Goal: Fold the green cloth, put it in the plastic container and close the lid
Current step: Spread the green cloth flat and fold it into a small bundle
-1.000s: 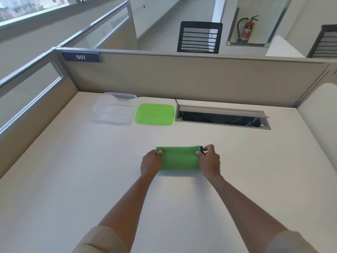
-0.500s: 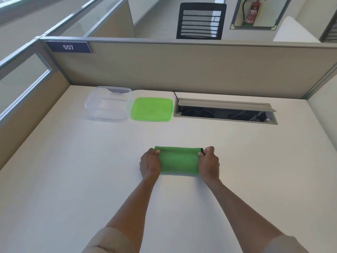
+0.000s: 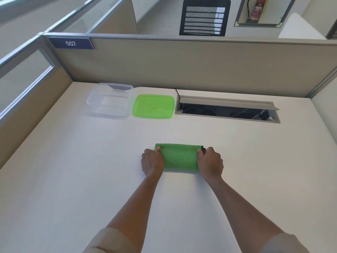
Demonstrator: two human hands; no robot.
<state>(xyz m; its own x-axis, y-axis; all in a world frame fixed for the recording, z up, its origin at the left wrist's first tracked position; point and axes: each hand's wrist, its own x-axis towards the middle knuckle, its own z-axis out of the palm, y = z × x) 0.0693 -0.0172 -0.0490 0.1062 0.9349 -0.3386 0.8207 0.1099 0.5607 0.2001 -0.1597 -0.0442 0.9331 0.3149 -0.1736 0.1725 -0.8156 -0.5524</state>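
Two hands, left hand (image 3: 152, 164) and right hand (image 3: 210, 164), pinch one green cloth (image 3: 179, 158)

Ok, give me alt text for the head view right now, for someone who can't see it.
Both hands, left hand and right hand, grip the short ends of a folded green cloth lying on a white desk. Farther back stand an open, empty clear plastic container and, to its right, its green lid, lying flat.

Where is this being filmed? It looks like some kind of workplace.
Most likely an open-plan office cubicle. The desk is fenced by low partition panels carrying a number plate reading 007, a cable hatch is set into the desktop, and a mesh-backed office chair stands beyond.
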